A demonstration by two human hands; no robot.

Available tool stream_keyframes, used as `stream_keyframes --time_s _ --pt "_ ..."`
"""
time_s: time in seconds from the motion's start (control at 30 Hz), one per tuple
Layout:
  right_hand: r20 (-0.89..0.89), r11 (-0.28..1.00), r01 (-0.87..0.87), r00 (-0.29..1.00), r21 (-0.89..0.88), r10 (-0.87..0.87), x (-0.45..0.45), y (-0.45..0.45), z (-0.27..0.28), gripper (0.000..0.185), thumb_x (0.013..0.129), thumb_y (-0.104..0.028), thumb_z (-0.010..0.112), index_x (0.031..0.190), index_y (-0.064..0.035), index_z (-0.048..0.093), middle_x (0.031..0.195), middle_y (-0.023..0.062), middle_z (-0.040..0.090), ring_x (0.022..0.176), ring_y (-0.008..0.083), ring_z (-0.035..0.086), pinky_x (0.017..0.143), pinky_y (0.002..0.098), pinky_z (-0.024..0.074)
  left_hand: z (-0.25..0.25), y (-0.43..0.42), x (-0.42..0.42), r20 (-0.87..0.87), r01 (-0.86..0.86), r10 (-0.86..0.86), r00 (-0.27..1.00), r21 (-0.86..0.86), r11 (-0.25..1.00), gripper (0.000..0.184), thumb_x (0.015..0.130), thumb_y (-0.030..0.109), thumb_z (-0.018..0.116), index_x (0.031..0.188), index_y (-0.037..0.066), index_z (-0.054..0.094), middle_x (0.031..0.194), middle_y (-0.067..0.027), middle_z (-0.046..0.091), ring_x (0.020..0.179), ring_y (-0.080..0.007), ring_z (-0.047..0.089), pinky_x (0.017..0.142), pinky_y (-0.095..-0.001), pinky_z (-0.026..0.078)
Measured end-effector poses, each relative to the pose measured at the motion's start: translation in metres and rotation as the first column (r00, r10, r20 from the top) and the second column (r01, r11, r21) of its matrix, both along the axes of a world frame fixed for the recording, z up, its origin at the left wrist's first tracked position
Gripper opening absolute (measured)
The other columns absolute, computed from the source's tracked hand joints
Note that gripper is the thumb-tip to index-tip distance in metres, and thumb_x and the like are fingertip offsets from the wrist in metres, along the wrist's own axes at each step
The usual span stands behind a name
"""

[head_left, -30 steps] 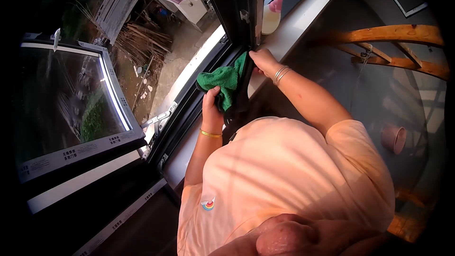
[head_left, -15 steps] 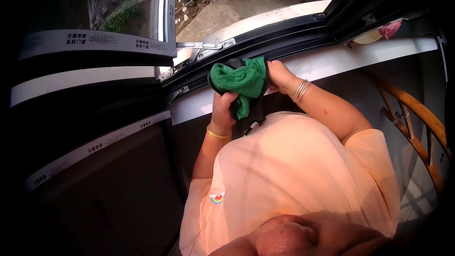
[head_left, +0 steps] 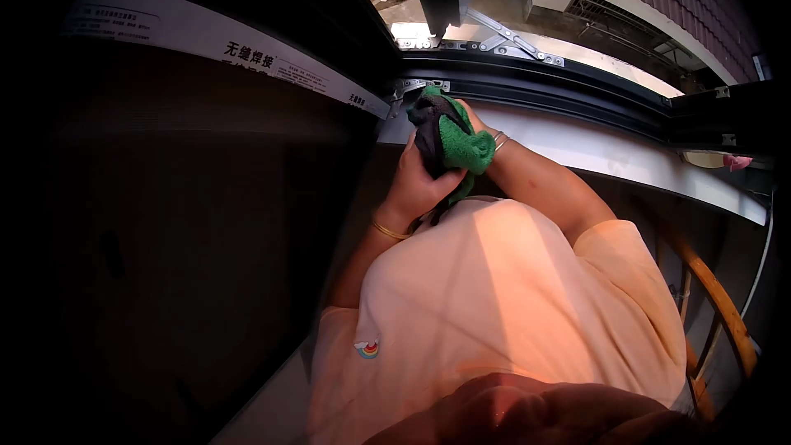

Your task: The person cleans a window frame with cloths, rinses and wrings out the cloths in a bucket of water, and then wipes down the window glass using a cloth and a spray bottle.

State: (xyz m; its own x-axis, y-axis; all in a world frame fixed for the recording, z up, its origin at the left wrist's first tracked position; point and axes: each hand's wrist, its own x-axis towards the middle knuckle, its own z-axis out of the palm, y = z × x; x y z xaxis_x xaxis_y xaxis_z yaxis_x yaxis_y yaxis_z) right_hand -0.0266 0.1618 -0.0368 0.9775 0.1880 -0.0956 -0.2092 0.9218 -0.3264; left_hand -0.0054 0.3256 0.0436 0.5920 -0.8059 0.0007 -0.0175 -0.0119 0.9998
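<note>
The left hand (head_left: 418,185) grips a bunched green-and-black cloth (head_left: 463,147) near the window frame (head_left: 568,86). The right hand (head_left: 479,119) touches it; hidden fingers leave its grip indeterminable.

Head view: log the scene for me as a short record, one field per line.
left hand: gripping cloth, thumb across it
right hand: against cloth, fingers mostly hidden
cloth: green and dark, bunched, near frame corner
window frame: dark, beyond the sill
metal hinge arm: along the frame's outer side
sill: white, right of the hands
bottle: pink and pale, far right, partly hidden
</note>
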Motion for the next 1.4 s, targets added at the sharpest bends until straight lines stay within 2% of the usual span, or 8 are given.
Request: stream_keyframes --time_s 0.13,0.27,0.47,0.53,0.6,0.77,1.0,1.4 --pt "0.115 0.967 0.018 0.993 -0.255 0.011 0.030 0.023 -0.008 0.015 0.094 -0.008 0.056 0.106 -0.0035 0.065 0.091 0.0042 0.066 0.080 0.0162 0.066 0.069 0.0312 0.0558 -0.002 0.021 0.007 0.185 -0.071 0.077 0.980 -0.037 0.997 0.056 0.071 0.008 0.080 0.121 0.002 0.055 0.115 -0.0102 0.060 0.106 -0.0210 0.059 0.091 -0.0345 0.048" --pt "-0.139 0.994 -0.059 0.989 -0.093 0.045 0.037 0.026 0.001 0.009 0.092 -0.006 0.059 0.098 -0.0043 0.066 0.085 0.0027 0.065 0.078 0.0126 0.064 0.068 0.0290 0.0541 -0.003 0.027 0.014 0.235 -0.169 0.173 0.956 -0.038 0.985 0.052 0.074 0.009 0.078 0.121 0.003 0.057 0.117 -0.0086 0.063 0.105 -0.0187 0.060 0.093 -0.0336 0.047" --pt "0.203 0.902 0.180 0.973 -0.391 -0.106 0.030 0.017 -0.028 0.008 0.092 -0.005 0.061 0.093 -0.0048 0.068 0.081 -0.0021 0.061 0.071 0.0074 0.056 0.060 0.0261 0.0469 0.001 0.013 -0.007 0.397 -0.144 0.097 0.913 0.091 0.985 0.054 0.068 0.012 0.080 0.116 0.002 0.057 0.112 -0.0161 0.057 0.102 -0.0338 0.060 0.087 -0.0391 0.049" --pt "-0.067 0.840 0.101 0.985 -0.533 -0.160 0.036 0.019 -0.028 0.008 0.092 -0.006 0.060 0.092 -0.0042 0.068 0.080 -0.0019 0.061 0.071 0.0084 0.057 0.061 0.0267 0.0474 -0.005 0.011 -0.009 0.440 -0.150 0.114 0.890 0.047 0.988 0.053 0.067 0.012 0.080 0.114 0.002 0.058 0.112 -0.0171 0.056 0.101 -0.0362 0.059 0.087 -0.0403 0.049" --pt "-0.247 0.991 0.041 0.966 -0.130 -0.073 0.049 0.026 -0.027 0.011 0.094 -0.008 0.058 0.092 -0.0033 0.068 0.081 0.0027 0.063 0.072 0.0134 0.059 0.063 0.0289 0.0483 -0.003 0.013 -0.010 0.399 -0.233 0.190 0.897 0.062 0.971 0.050 0.068 0.012 0.080 0.112 0.001 0.059 0.112 -0.0162 0.056 0.102 -0.0349 0.059 0.087 -0.0401 0.049" --pt "-0.235 0.811 0.151 0.913 -0.565 -0.333 0.050 0.025 -0.047 0.021 0.097 -0.019 0.057 0.093 -0.0010 0.068 0.080 0.0056 0.065 0.071 0.0155 0.060 0.065 0.0321 0.0490 -0.006 0.007 -0.021 0.198 -0.238 0.236 0.951 -0.013 0.971 0.043 0.075 0.008 0.078 0.113 0.000 0.060 0.111 -0.0092 0.063 0.101 -0.0209 0.062 0.088 -0.0330 0.048" --pt "-0.569 0.844 0.221 0.653 -0.488 -0.500 -0.030 -0.011 0.011 0.027 0.098 -0.026 0.057 0.090 -0.0014 0.066 0.074 0.0061 0.063 0.067 0.0158 0.059 0.060 0.0322 0.0486 -0.002 -0.017 -0.041 -0.096 -0.275 0.266 0.959 -0.102 0.956 0.035 0.080 0.007 0.073 0.112 -0.002 0.064 0.108 -0.0061 0.067 0.100 -0.0151 0.062 0.091 -0.0317 0.047" --pt "-0.498 0.936 0.300 0.792 -0.186 -0.353 -0.126 -0.060 -0.001 0.015 0.098 -0.022 0.052 0.099 -0.0121 0.062 0.092 0.0032 0.067 0.082 0.0172 0.062 0.071 0.0306 0.0472 -0.027 0.009 -0.026 -0.374 -0.289 0.194 0.907 -0.220 0.932 0.055 0.085 0.025 0.050 0.134 -0.001 0.051 0.130 -0.0167 0.058 0.122 -0.0304 0.054 0.107 -0.0425 0.039"
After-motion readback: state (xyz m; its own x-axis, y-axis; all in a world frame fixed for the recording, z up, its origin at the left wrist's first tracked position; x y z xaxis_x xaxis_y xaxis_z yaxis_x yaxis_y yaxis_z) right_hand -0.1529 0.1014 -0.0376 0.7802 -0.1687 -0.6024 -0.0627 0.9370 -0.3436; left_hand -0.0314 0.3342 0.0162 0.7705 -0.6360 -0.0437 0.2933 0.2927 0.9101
